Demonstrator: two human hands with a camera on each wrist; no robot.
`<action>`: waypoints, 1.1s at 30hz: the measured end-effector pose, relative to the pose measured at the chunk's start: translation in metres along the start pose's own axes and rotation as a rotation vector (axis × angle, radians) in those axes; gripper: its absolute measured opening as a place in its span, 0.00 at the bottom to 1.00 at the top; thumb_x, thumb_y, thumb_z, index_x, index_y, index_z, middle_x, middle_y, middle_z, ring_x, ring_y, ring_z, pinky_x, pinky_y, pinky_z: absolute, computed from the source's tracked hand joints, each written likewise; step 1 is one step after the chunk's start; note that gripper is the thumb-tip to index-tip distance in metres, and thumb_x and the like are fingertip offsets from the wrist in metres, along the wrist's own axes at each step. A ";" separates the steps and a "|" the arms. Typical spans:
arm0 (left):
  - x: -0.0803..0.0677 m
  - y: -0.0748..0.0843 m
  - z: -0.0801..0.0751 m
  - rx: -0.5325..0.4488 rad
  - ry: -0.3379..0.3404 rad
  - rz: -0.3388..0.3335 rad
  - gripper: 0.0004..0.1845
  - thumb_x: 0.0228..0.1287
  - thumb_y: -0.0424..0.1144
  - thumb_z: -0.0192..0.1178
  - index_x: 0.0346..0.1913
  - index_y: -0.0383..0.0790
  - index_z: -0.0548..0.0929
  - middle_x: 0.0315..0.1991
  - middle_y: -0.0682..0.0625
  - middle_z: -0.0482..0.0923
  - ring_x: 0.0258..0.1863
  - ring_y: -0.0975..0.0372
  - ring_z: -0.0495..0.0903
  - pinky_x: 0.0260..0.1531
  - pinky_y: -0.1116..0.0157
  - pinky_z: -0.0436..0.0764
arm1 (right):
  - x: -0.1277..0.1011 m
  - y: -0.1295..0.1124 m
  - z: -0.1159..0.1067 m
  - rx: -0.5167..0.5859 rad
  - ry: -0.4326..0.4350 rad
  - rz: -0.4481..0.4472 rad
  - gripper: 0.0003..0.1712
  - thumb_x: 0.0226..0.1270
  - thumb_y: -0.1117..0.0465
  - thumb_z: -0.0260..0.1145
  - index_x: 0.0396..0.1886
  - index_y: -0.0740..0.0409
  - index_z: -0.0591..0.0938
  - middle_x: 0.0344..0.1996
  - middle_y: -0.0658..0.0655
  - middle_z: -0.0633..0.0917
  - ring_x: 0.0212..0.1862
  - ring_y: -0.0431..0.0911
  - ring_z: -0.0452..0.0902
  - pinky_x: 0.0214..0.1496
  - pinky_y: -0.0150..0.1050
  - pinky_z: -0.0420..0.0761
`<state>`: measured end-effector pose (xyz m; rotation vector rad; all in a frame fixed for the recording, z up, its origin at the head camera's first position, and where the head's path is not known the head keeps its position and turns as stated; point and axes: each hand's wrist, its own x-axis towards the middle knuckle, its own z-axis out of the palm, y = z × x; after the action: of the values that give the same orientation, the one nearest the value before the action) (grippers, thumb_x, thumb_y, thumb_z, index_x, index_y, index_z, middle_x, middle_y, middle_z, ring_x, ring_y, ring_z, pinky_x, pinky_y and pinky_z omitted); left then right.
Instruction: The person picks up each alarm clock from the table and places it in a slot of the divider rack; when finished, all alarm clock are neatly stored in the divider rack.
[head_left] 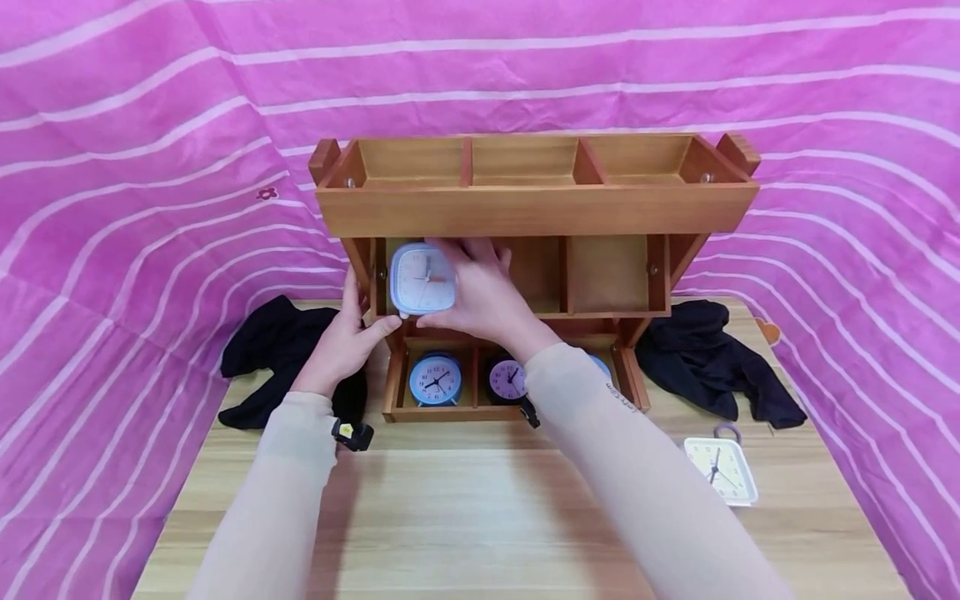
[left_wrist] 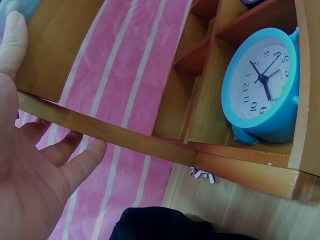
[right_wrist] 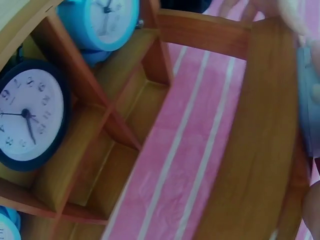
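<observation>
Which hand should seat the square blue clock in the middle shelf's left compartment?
Right. The right hand already grips the square blue clock at that compartment's mouth, while the left hand only touches the wooden organizer at its left edge.

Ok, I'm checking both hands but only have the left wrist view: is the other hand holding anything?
Observer: Yes. The right hand grips a square clock at the left compartment of the rack's middle tier.
Operator: Is the left hand on that clock too?
Observer: Its thumb tip is at the clock's lower left corner, but I cannot tell whether it touches. The rest of the hand is beside the rack's left side.
Operator: Any clocks outside the rack?
Observer: One white clock lies on the table, to the right of the rack.
</observation>
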<state>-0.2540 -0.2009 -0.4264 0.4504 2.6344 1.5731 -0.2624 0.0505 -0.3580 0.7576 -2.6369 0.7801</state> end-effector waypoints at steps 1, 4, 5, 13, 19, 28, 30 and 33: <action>-0.001 0.000 -0.001 0.001 0.002 0.009 0.59 0.75 0.41 0.64 0.82 0.68 0.23 0.86 0.45 0.39 0.82 0.41 0.48 0.76 0.37 0.55 | 0.001 0.001 0.002 -0.009 -0.002 0.008 0.64 0.41 0.35 0.87 0.78 0.49 0.71 0.76 0.61 0.63 0.76 0.53 0.57 0.70 0.66 0.59; -0.001 0.001 -0.002 0.012 0.001 0.023 0.59 0.75 0.45 0.65 0.81 0.70 0.23 0.86 0.46 0.40 0.82 0.43 0.50 0.76 0.38 0.56 | 0.002 0.003 0.007 -0.015 0.002 0.032 0.64 0.40 0.34 0.87 0.78 0.49 0.71 0.77 0.60 0.62 0.76 0.54 0.58 0.71 0.63 0.58; -0.001 0.001 -0.002 0.015 -0.002 0.023 0.59 0.75 0.46 0.65 0.81 0.72 0.24 0.86 0.46 0.41 0.82 0.44 0.50 0.76 0.38 0.56 | 0.003 0.003 0.007 -0.017 0.005 0.034 0.65 0.40 0.33 0.87 0.78 0.48 0.71 0.77 0.60 0.62 0.76 0.54 0.58 0.70 0.63 0.59; 0.000 0.000 -0.002 0.016 -0.003 0.016 0.58 0.74 0.51 0.66 0.80 0.78 0.25 0.85 0.45 0.46 0.81 0.45 0.53 0.75 0.38 0.59 | 0.008 0.003 0.011 -0.058 -0.012 0.007 0.64 0.45 0.33 0.85 0.80 0.48 0.67 0.78 0.59 0.60 0.77 0.56 0.55 0.69 0.66 0.59; 0.000 -0.001 -0.003 0.020 -0.009 0.003 0.58 0.73 0.53 0.65 0.79 0.81 0.25 0.85 0.45 0.44 0.81 0.43 0.52 0.74 0.35 0.59 | 0.008 0.003 0.017 -0.108 -0.056 0.020 0.61 0.52 0.31 0.79 0.80 0.48 0.64 0.77 0.57 0.62 0.76 0.55 0.55 0.72 0.66 0.55; 0.001 0.002 -0.002 0.012 -0.019 0.000 0.58 0.74 0.51 0.64 0.80 0.77 0.24 0.86 0.47 0.41 0.82 0.44 0.51 0.75 0.36 0.59 | 0.002 0.005 0.017 -0.075 -0.023 0.020 0.62 0.52 0.32 0.80 0.81 0.49 0.63 0.78 0.57 0.60 0.76 0.54 0.54 0.73 0.65 0.53; 0.001 0.002 -0.003 0.013 -0.017 0.000 0.58 0.74 0.52 0.65 0.80 0.77 0.24 0.86 0.47 0.41 0.82 0.43 0.51 0.75 0.36 0.59 | 0.001 0.006 0.016 -0.056 -0.017 0.009 0.63 0.51 0.32 0.81 0.81 0.48 0.63 0.78 0.57 0.60 0.77 0.53 0.54 0.73 0.65 0.52; -0.001 0.001 -0.005 0.019 -0.009 -0.008 0.58 0.73 0.54 0.65 0.80 0.76 0.24 0.85 0.45 0.43 0.82 0.43 0.51 0.75 0.36 0.59 | -0.003 0.007 0.015 -0.024 -0.012 -0.013 0.66 0.47 0.31 0.83 0.82 0.47 0.63 0.78 0.57 0.59 0.78 0.51 0.53 0.73 0.65 0.52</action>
<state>-0.2537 -0.2049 -0.4236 0.4465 2.6432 1.5409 -0.2655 0.0479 -0.3741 0.7750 -2.6437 0.7420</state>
